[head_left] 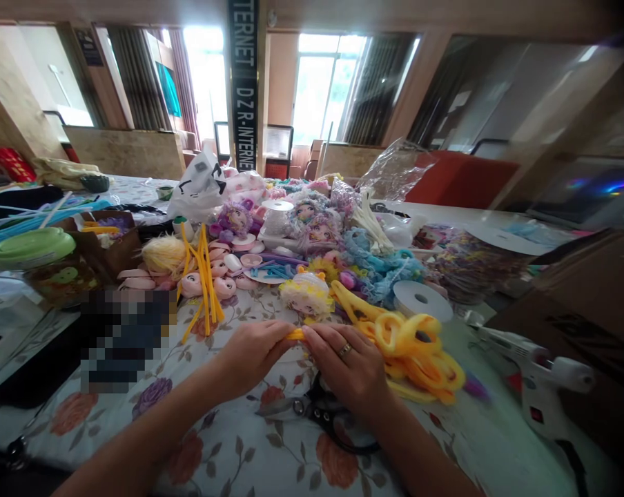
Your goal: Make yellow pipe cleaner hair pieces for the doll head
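My left hand (263, 352) and my right hand (348, 366) meet over the table, both closed on a short yellow strip (295, 334). Only a little of it shows between the fingertips; the rest is hidden. Below my right hand lies a pair of scissors (284, 408) with black handles, partly covered by the hand and forearm. To the right is a loose heap of fluffy yellow cord (415, 348). Just beyond my fingers sits a small doll head (306, 295) with pale yellow hair. Several yellow strips (204, 283) lean over pink doll faces (192, 284) on the left.
A white glue gun (544, 379) lies at the right, beside a cardboard box (591, 331). White spools (423, 300), blue yarn (377, 259) and bagged doll parts pile up ahead. At left stand a green-lidded jar (35, 248) and a black case (40, 373). Flowered cloth (223, 442) covers the table.
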Demonstrator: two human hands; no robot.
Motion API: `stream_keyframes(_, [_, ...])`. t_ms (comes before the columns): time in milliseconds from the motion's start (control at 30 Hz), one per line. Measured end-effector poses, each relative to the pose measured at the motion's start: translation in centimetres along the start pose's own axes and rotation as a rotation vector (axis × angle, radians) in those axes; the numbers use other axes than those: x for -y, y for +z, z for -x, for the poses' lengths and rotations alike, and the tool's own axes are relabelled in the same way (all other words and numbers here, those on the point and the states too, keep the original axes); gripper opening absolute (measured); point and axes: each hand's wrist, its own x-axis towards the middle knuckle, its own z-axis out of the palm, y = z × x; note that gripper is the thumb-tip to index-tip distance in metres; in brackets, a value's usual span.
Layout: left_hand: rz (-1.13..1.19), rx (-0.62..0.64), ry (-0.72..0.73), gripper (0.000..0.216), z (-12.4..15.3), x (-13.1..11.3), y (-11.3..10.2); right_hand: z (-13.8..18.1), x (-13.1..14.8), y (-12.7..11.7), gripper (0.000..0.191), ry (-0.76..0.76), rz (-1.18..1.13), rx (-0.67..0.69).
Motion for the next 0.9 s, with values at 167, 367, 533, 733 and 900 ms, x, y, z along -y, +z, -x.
stream_keyframes(167, [-0.295,-0.153,0.195,0.019,0.1,0.4,0.7,0.0,0.2,0.1,0.024,0.083,-0.036,0.008])
stream_keyframes(367, [-0.547,-0.16,0.286,0.016,0.0,1.1,0.9,-0.8,0.7,-0.2,0.014,0.437,-0.309,0.163])
stream_keyframes(533, [-0.631,-0.099,0.339,0.012,0.1,1.3,0.9,-1.6,0.2,-1.6,0.02,0.788,-0.709,0.449])
stream_keyframes(733, [-0.655,-0.12,0.397,0.012,0.1,1.1,0.9,-1.8,-0.5,-2.4,0.021,0.94,-1.008,0.544])
stream_keyframes(900, [-0.615,-0.122,0.404,0.013,0.1,1.4,1.1,-1.6,-0.7,-2.2,0.02,0.927,-0.964,0.561])
